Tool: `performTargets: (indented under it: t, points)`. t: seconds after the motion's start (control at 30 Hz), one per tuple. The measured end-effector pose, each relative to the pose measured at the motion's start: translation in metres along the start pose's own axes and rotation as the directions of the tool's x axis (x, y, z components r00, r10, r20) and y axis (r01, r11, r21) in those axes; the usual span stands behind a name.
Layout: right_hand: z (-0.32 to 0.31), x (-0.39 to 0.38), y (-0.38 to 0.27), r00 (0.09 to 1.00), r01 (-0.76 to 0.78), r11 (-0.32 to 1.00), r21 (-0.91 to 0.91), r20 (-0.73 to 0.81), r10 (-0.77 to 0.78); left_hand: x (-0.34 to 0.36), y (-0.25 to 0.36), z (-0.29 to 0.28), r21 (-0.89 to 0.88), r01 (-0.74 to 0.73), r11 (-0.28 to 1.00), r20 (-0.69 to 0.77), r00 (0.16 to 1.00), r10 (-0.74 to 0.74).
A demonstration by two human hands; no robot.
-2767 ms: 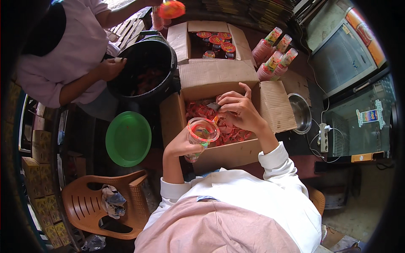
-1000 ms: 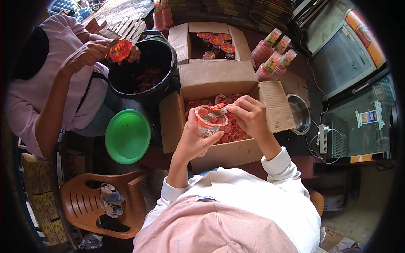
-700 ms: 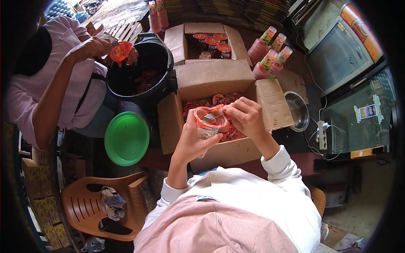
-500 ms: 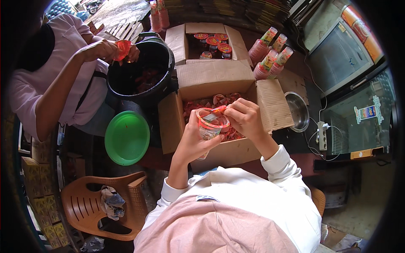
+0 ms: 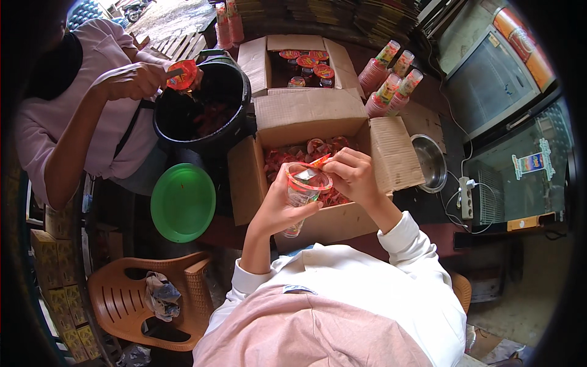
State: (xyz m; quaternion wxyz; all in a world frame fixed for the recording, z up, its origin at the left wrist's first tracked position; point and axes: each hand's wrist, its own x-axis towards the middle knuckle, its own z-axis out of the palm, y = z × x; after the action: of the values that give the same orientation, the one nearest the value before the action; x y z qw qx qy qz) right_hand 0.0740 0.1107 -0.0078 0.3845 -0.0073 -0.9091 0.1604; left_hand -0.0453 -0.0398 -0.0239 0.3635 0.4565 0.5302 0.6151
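Note:
My left hand (image 5: pixel 273 207) is wrapped round a clear plastic cup (image 5: pixel 299 197) with a red rim, tilted so its mouth faces up toward me. At the cup's far right edge, my right hand (image 5: pixel 353 176) pinches a strip of red printed lid film (image 5: pixel 319 161). Whether that strip is still joined to the rim, I cannot tell. Below both hands is an open cardboard box (image 5: pixel 312 119), holding many red and clear plastic scraps (image 5: pixel 287 158).
A co-worker's hand (image 5: pixel 136 79) holds a dark flat tool by a red-lidded cup (image 5: pixel 182 74), over a black bucket (image 5: pixel 160 125). A green basin (image 5: pixel 183 205), a smaller box (image 5: pixel 252 64) of red-lidded cups, stacked cups (image 5: pixel 384 92), a metal bowl (image 5: pixel 431 162) and a power strip (image 5: pixel 466 202) surround me.
My right hand has shifted slightly, and less of the red film shows past its fingers. The co-worker's red-lidded cup has turned its lid toward me, with the dark tool now visible.

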Motion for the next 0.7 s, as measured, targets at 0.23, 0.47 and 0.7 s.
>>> performTargets:
  t: [0.23, 0.47, 0.7]
  points:
    - [-0.011, 0.007, 0.004, 0.996, -0.002, 1.0, -0.011, 0.09, 0.003, 0.002, -0.001, -0.001, 0.009, 0.012, 1.0, 0.006, 1.0, -0.012]
    - [-0.017, 0.006, 0.004, 0.989, 0.038, 0.989, -0.142, 0.144, -0.017, 0.002, 0.006, -0.001, 0.044, -0.017, 0.999, -0.017, 1.0, 0.018]
    - [-0.009, 0.002, 0.006, 0.993, 0.006, 0.997, -0.076, 0.114, 0.003, 0.003, 0.001, -0.004, 0.037, 0.012, 0.999, 0.012, 1.0, -0.012]
